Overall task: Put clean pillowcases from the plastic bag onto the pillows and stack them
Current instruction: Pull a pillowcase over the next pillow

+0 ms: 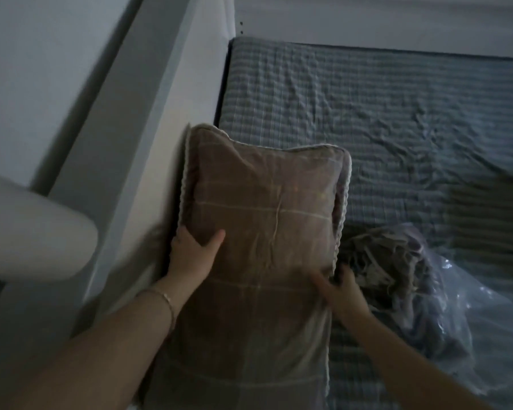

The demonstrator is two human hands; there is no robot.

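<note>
A pillow in a brown checked pillowcase (pixel 264 208) with a pale trimmed edge lies lengthwise on the bed, its left side against the white bed frame. My left hand (pixel 194 250) grips its left edge, thumb on top and fingers tucked under the side. My right hand (pixel 342 287) holds the pillow's right edge lower down, fingers curled round the trim. To the right of it lies a clear plastic bag (pixel 468 315) with folded grey-purple pillowcases (pixel 388 255) spilling out of its mouth.
The bed (pixel 382 113) is covered by a wrinkled blue-grey checked sheet. A white headboard or frame (pixel 137 119) runs along the left. A blurred white rounded object (pixel 33 229) sits at the near left. A dark shadowed fold lies at the right edge.
</note>
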